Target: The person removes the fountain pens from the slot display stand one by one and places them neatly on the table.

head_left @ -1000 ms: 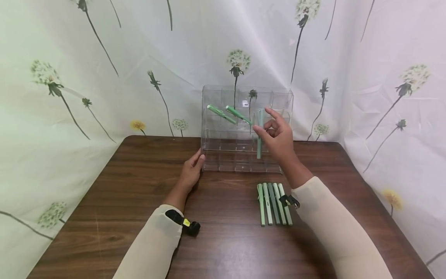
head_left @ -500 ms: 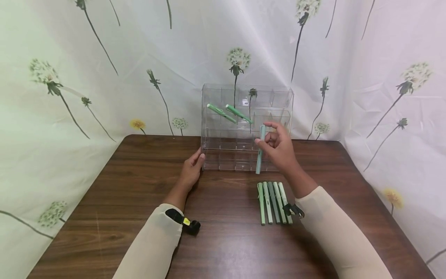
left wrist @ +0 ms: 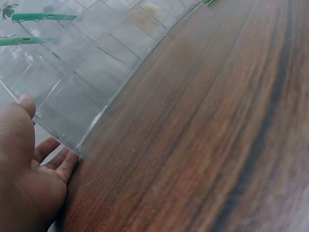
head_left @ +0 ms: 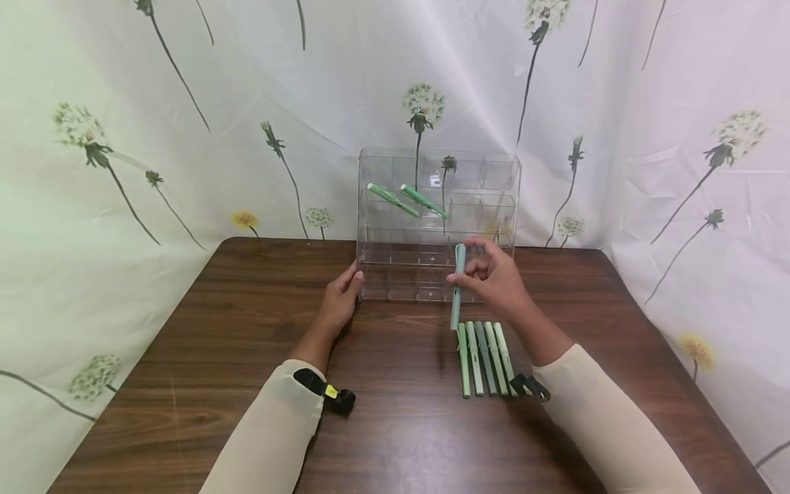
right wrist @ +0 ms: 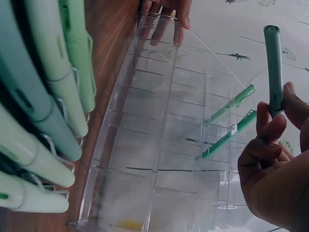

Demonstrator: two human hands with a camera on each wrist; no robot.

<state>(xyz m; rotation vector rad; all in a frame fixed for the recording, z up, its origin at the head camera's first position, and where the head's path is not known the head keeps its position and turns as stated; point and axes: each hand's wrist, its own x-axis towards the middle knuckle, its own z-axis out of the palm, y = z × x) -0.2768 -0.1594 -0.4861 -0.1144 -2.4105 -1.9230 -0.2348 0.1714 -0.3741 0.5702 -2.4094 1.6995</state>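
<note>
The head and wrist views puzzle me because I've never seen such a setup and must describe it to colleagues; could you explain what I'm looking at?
There is no machine here, only a person's two bare hands. The head view comes from a camera worn on the head, looking forward and down. The two wrist views come from a camera on each wrist, so the same things appear tilted.

The left hand holds the left edge of a clear, compartmented rack that stands on a dark wooden table. The right hand pinches a pale blue-green pen in front of the rack. Two green pens sit slanted in the rack, and five more pens lie side by side on the table, nearer the person.
</note>
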